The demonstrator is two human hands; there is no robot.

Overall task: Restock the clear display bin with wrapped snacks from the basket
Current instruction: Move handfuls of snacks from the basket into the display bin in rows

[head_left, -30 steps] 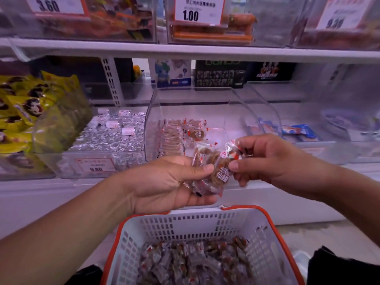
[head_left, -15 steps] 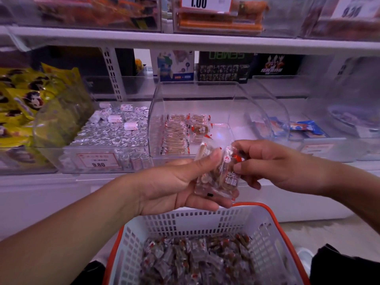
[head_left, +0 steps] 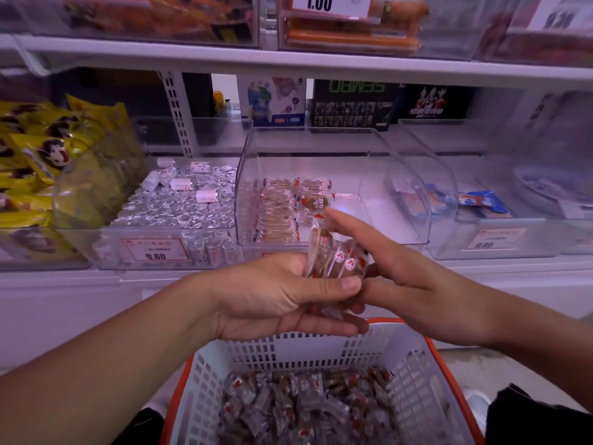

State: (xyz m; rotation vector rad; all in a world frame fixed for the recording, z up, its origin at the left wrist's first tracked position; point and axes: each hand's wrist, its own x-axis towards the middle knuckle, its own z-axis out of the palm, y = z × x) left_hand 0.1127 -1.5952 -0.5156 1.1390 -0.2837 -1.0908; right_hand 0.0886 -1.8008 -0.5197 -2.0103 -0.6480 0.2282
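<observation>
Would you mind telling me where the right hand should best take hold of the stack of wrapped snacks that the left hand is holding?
Probably at its upper end. The left hand grips the stack of wrapped snacks round its lower part, leaving the top edges standing free. The right hand, fingers straight beside it, could come from the right and pinch the flat faces just above the left thumb.

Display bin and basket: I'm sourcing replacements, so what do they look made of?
The display bin looks like clear, glossy rigid plastic, possibly acrylic: shelf and snacks show through its walls. The basket looks like matte white moulded plastic with slotted walls and an orange rim.
</observation>
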